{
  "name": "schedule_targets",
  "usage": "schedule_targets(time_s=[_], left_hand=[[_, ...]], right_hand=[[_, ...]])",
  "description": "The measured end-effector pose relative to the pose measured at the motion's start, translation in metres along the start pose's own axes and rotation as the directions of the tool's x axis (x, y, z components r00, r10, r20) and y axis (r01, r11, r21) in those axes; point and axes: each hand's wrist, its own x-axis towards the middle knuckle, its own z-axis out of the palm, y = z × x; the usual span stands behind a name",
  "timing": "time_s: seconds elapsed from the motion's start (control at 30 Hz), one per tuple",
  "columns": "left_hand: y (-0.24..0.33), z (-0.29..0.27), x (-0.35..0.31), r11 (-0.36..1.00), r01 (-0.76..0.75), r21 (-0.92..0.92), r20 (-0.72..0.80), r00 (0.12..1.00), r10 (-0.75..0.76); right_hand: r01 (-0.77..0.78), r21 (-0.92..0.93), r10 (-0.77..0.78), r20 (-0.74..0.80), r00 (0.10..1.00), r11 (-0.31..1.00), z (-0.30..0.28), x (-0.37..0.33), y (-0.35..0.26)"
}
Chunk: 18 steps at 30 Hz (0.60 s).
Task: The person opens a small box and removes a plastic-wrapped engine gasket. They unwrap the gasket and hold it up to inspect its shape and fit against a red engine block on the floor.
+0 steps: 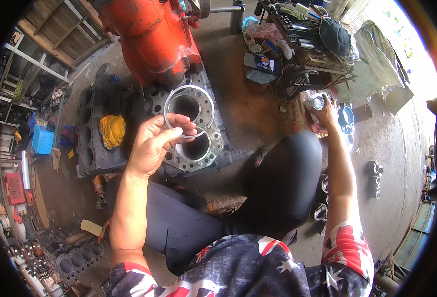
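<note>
A thin metal piston ring (166,110) is pinched between the thumb and fingers of my left hand (154,141). It hangs above the engine block (217,148), whose round cylinder bores show through and beside it. Out to the right, my right hand (325,114) has its fingers closed around a shiny silvery round thing (318,102) that looks wrapped in clear plastic. Its exact kind cannot be made out. Next to that hand stand blue-and-silver cylinder sleeves or cans (346,116).
A large red engine casing (151,39) overhangs the block's far end. At the left lies another dark block (86,133) with a yellow cloth (112,131) on it. Pistons (320,211) stand on the floor at right. A tool-covered bench (307,34) is at far right.
</note>
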Motion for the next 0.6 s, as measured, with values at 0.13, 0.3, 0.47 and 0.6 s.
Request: schedule_targets(time_s=[0.13,0.3,0.47,0.6], left_hand=[[0.0,0.0,-0.001,1.0,-0.016,0.008,0.022,1.0,0.015],[-0.002,0.002,-0.005,1.0,-0.011,0.015,0.008,1.0,0.011],[-0.001,0.004,-0.007,1.0,0.003,0.014,0.031,0.999,-0.004],[0.0,0.005,-0.01,1.0,0.003,0.02,0.021,1.0,-0.003]], right_hand=[[0.016,0.007,-0.015,-0.04,0.999,1.0,-0.007,0.003,-0.005],[0.194,0.226,-0.113,-0.327,0.938,0.954,-0.057,-0.009,-0.049],[0.439,0.504,-0.24,-0.412,0.879,0.744,-0.141,-0.07,-0.126],[0.513,0.729,-0.43,-0.325,0.842,0.454,-0.182,-0.123,-0.186]])
